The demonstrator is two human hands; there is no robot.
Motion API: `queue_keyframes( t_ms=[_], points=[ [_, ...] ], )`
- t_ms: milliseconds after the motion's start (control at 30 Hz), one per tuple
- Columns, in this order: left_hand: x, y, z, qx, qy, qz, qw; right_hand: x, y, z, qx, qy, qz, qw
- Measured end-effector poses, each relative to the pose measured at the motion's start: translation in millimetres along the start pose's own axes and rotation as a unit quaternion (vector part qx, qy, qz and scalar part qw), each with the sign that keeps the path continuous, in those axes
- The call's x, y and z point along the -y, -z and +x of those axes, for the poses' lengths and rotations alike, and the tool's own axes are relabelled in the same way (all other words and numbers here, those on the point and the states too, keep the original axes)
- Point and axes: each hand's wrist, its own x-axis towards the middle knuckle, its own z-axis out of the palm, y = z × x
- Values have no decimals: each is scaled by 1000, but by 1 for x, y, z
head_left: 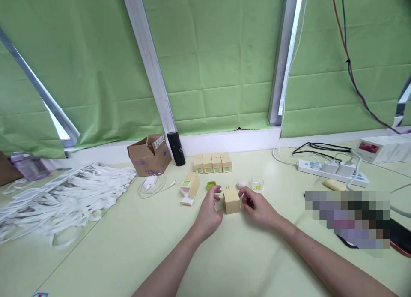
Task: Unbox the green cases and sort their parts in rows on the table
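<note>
A small tan cardboard box (pixel 231 200) stands on the pale green table (pixel 128 245), a thin loop sticking up from its top. My left hand (pixel 209 213) is just left of it, fingers curled and spread, fingertips near its side. My right hand (pixel 257 207) is just right of the box, fingers bent toward it and touching or nearly touching its edge. An opened box of the same kind (pixel 190 188) lies tipped to the left, with a small green cap (pixel 211 185) beside it. Behind stands a row of several closed boxes (pixel 212 163).
A brown carton (pixel 149 155) and a black bottle (pixel 176 148) stand at the back. White straps (pixel 58 198) are piled at left. A white charger cable (pixel 152 184), a clear round case (pixel 257 183), and a power strip (pixel 332 170) with plugs also lie about.
</note>
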Motion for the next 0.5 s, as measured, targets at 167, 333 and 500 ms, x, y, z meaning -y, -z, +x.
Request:
queue_keyframes(
  t_ms=[167, 333, 500],
  points=[
    [0, -2, -3, 30, -10, -10, 999, 4, 3, -3, 18, 16, 8, 1000],
    [-7, -3, -5, 22, -3, 5, 1000, 9, 4, -2, 15, 6, -3, 1000],
    [-12, -6, -5, 7, 0, 11, 1000, 12, 5, -1, 14, -2, -19, 1000]
  ],
)
